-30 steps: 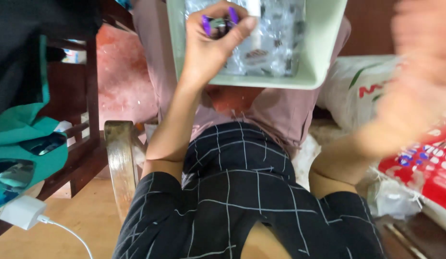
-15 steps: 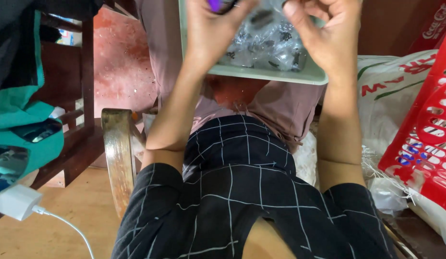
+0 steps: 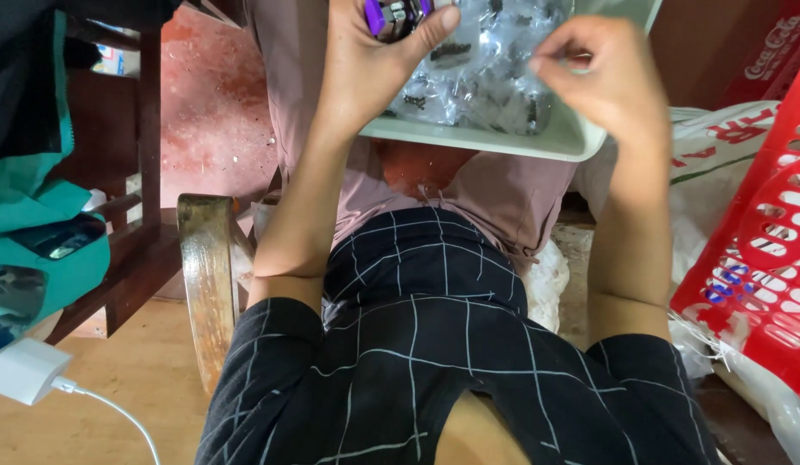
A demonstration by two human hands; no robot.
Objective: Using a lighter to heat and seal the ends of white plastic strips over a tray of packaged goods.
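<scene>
In the head view, a small purple-and-metal object is held in the left hand, gripped between thumb and curled fingers at the top edge of the picture, just over the near-left part of a pale green tray. The tray rests on the knees, on a pink cloth, and is filled with clear plastic bags of small dark parts. The right hand is raised over the right side of the tray with its fingertips pinched narrowly together; whether something tiny is held between them cannot be told, since the hand is slightly blurred. As a judgement, the work appears to be under way and far from finished: one purple piece is in hand, while many bagged parts are left in the tray, and no pile of finished pieces is seen. As for packages and markings, a red plastic crate with lattice walls is seen at the right edge, tilted, with a white sack printed in red and green behind it. A dark red panel with white lettering shows at the upper right corner. At the left, a teal cloth lies on dark wooden furniture, and a white charger block with its cable rests on the wooden floor.
</scene>
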